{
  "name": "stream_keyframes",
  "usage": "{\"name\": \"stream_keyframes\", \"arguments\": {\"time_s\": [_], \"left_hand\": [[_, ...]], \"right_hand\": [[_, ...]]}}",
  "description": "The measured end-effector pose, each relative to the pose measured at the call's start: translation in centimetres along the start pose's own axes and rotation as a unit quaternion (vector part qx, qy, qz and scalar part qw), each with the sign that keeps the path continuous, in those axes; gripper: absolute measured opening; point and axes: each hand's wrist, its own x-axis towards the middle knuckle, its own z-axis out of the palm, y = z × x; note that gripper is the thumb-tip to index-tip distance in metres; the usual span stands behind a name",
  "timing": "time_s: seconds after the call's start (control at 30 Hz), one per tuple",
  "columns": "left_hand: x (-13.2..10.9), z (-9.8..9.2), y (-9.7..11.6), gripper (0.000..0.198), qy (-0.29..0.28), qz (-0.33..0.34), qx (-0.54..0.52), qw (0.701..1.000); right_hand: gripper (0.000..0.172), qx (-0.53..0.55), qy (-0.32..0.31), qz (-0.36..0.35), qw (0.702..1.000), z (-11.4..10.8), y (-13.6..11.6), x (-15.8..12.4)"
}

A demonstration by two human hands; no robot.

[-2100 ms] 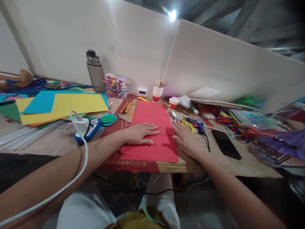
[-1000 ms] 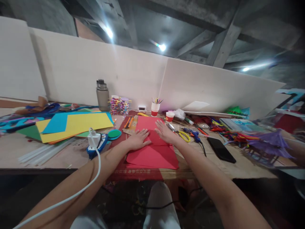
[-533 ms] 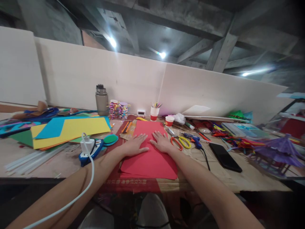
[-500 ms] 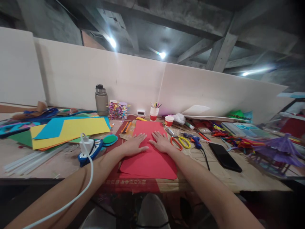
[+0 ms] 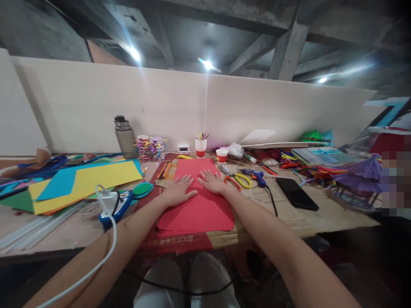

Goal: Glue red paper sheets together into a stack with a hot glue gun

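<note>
Red paper sheets (image 5: 197,216) lie stacked in front of me, their edges slightly out of line at the near end. My left hand (image 5: 177,191) rests flat on the left side of the stack with fingers spread. On the right side, my right hand (image 5: 212,182) also lies flat, fingers apart, pointing away from me. Just beyond the right hand are scissors (image 5: 239,180) with orange and yellow handles. An orange box cutter (image 5: 165,170) lies to the left of the paper's far part.
Left: yellow paper (image 5: 105,179), a blue power strip (image 5: 120,209) with a white cable crossing my left forearm, a bottle (image 5: 125,139). Right: a blue glue gun (image 5: 261,179), a phone (image 5: 297,193), a purple pavilion model (image 5: 358,182). Paper cups (image 5: 221,155) stand behind. Someone is at the far right.
The view has turned a little to the right, so the table's things sit further left. Both hands stay flat on the red paper. A person now shows at the right edge.
</note>
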Motion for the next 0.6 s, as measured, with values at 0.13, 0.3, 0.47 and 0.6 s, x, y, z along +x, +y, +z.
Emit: {"name": "stream_keyframes", "arguments": {"time_s": [0.13, 0.3, 0.47, 0.6], "left_hand": [[-0.1, -0.2, 0.2, 0.08, -0.001, 0.0, 0.001, 1.0], [-0.2, -0.1, 0.2, 0.076, 0.006, -0.003, 0.002, 1.0], [-0.2, 0.1, -0.2, 0.078, -0.005, -0.007, 0.003, 1.0], [-0.4, 0.0, -0.1, 0.082, 0.001, 0.007, 0.002, 1.0]], "right_hand": [[0.077, -0.013, 0.066, -0.008, 0.998, -0.1, -0.3, -0.1], [0.076, -0.048, -0.001, -0.059, 0.997, 0.7, -0.7, -0.1], [0.076, -0.055, 0.003, -0.067, 0.996, 0.8, -0.6, 0.2], [0.077, -0.048, 0.018, -0.081, 0.995, 0.6, -0.7, -0.3]]}}
